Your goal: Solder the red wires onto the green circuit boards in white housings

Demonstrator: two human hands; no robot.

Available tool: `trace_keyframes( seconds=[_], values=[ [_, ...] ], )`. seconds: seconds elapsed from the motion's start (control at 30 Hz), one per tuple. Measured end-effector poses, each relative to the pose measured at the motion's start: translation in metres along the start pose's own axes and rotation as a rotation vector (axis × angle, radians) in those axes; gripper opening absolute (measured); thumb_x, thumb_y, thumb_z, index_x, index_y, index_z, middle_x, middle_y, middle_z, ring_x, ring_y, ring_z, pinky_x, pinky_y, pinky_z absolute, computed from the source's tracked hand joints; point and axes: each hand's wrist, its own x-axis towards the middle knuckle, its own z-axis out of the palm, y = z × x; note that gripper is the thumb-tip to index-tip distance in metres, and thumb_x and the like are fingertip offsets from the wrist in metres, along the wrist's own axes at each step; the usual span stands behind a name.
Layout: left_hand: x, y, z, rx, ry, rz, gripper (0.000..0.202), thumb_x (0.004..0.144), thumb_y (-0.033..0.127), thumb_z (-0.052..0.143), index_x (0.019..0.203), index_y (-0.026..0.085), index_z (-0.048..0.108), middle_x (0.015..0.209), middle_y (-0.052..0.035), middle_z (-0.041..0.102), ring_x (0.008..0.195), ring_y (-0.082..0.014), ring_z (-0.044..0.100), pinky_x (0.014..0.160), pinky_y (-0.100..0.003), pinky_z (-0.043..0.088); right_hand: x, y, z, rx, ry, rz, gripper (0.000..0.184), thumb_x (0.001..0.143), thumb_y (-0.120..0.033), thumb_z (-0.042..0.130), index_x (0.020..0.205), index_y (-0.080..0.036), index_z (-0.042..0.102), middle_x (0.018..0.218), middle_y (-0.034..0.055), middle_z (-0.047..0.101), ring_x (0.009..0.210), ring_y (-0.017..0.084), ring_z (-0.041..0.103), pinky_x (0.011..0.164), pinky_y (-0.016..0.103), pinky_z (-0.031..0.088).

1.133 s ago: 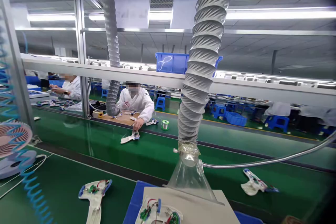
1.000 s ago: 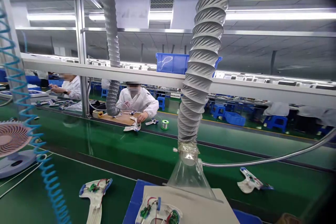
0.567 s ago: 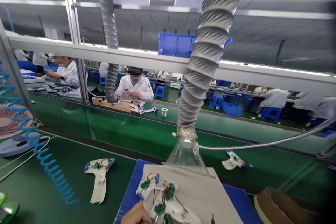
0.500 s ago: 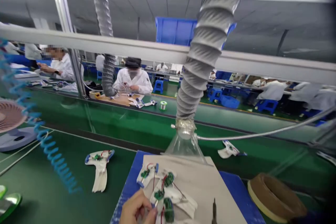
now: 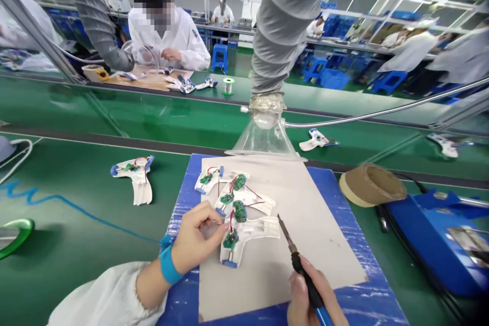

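From the head camera, a grey sheet (image 5: 309, 260) lies on a blue mat (image 5: 346, 204), and everything close by is placed against it. The left hand (image 5: 198, 232), with a blue wrist strap (image 5: 168, 265), rests on the sheet's left part. Its fingers are curled and thumb and forefinger are pressed together, just at the lowest of three white plastic pieces (image 5: 248, 234). Whether they pinch a thin wire or nothing, I cannot tell. That piece carries a green circuit board (image 5: 230, 239) and red wires, and two more white pieces (image 5: 244, 198) lie just above it, all on the sheet's upper left.

The right hand (image 5: 303, 295) sits at the sheet's lower edge, its fingers wrapped around a soldering iron (image 5: 300, 260) with a blue handle. The iron's fine tip points up and left, near the lowest piece but not touching it.

Beyond the sheet's far edge stands a clear glass funnel (image 5: 263, 137) on a grey ribbed fume duct (image 5: 282, 25). To the sheet's right lie a roll of brown tape (image 5: 372, 186) and a blue soldering station (image 5: 431, 239) — and to its left, another white piece (image 5: 133, 175). Far beyond the sheet, a co-worker (image 5: 168, 30) works at another bench.
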Motion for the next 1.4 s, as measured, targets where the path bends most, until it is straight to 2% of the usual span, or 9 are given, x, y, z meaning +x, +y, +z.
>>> trace_keyframes(
  seconds=[0.13, 0.23, 0.33, 0.6, 0.8, 1.07, 1.4],
  values=[
    [0.0, -0.001, -0.001, -0.014, 0.0, -0.023, 0.016, 0.079, 0.019, 0.067, 0.065, 0.017, 0.06, 0.057, 0.0026, 0.051, 0.053, -0.0094, 0.045, 0.049, -0.02, 0.037, -0.004, -0.001, -0.002, 0.04, 0.02, 0.018, 0.012, 0.088, -0.024, 0.059, 0.094, -0.021, 0.069, 0.087, 0.0025, 0.068, 0.076, 0.012, 0.065, 0.074, 0.022, 0.047],
    [0.0, -0.002, -0.001, -0.022, -0.007, -0.032, 0.016, 0.078, 0.018, 0.068, 0.065, 0.017, 0.059, 0.057, 0.0027, 0.051, 0.052, -0.0089, 0.044, 0.048, -0.021, 0.036, -0.006, 0.002, -0.006, 0.017, -0.026, -0.074, 0.012, 0.089, -0.023, 0.058, 0.094, -0.022, 0.068, 0.091, 0.0039, 0.067, 0.084, 0.014, 0.064, 0.081, 0.026, 0.048],
    [0.0, -0.001, 0.0, -0.018, -0.017, -0.035, 0.016, 0.078, 0.018, 0.068, 0.065, 0.017, 0.06, 0.058, 0.0026, 0.052, 0.052, -0.0087, 0.044, 0.048, -0.021, 0.036, -0.004, 0.003, -0.007, 0.014, -0.087, -0.164, 0.014, 0.089, -0.022, 0.056, 0.097, -0.021, 0.067, 0.092, 0.0044, 0.066, 0.085, 0.013, 0.064, 0.08, 0.026, 0.049],
    [0.001, 0.0, 0.0, -0.018, -0.027, -0.046, 0.017, 0.078, 0.019, 0.07, 0.064, 0.017, 0.06, 0.057, 0.0022, 0.053, 0.053, -0.0093, 0.045, 0.048, -0.022, 0.036, 0.004, 0.004, -0.006, 0.024, -0.137, -0.296, 0.019, 0.086, -0.014, 0.057, 0.102, -0.02, 0.065, 0.089, 0.0033, 0.067, 0.078, 0.013, 0.065, 0.073, 0.026, 0.052],
    [0.001, -0.002, -0.001, -0.037, -0.034, -0.036, 0.016, 0.078, 0.018, 0.071, 0.065, 0.017, 0.061, 0.057, 0.0027, 0.053, 0.053, -0.0089, 0.044, 0.049, -0.021, 0.036, 0.004, 0.008, -0.006, 0.02, -0.168, -0.319, 0.025, 0.084, -0.01, 0.059, 0.106, -0.019, 0.065, 0.089, 0.0028, 0.068, 0.077, 0.012, 0.065, 0.072, 0.026, 0.052],
    [0.001, 0.0, -0.001, -0.021, -0.042, -0.044, 0.019, 0.08, 0.024, 0.07, 0.065, 0.017, 0.061, 0.057, 0.0021, 0.053, 0.053, -0.0095, 0.046, 0.049, -0.022, 0.037, 0.008, 0.005, -0.005, 0.01, -0.174, -0.344, 0.022, 0.084, -0.011, 0.059, 0.104, -0.018, 0.065, 0.089, 0.0038, 0.069, 0.076, 0.013, 0.066, 0.07, 0.024, 0.053],
    [0.002, 0.001, 0.001, -0.041, -0.047, -0.015, 0.015, 0.078, 0.016, 0.071, 0.066, 0.016, 0.061, 0.057, 0.0035, 0.052, 0.053, -0.0084, 0.045, 0.05, -0.021, 0.036, 0.005, 0.008, -0.005, -0.001, -0.168, -0.365, 0.023, 0.084, -0.011, 0.059, 0.105, -0.018, 0.065, 0.088, 0.0041, 0.069, 0.074, 0.013, 0.066, 0.067, 0.025, 0.053]
  ],
)
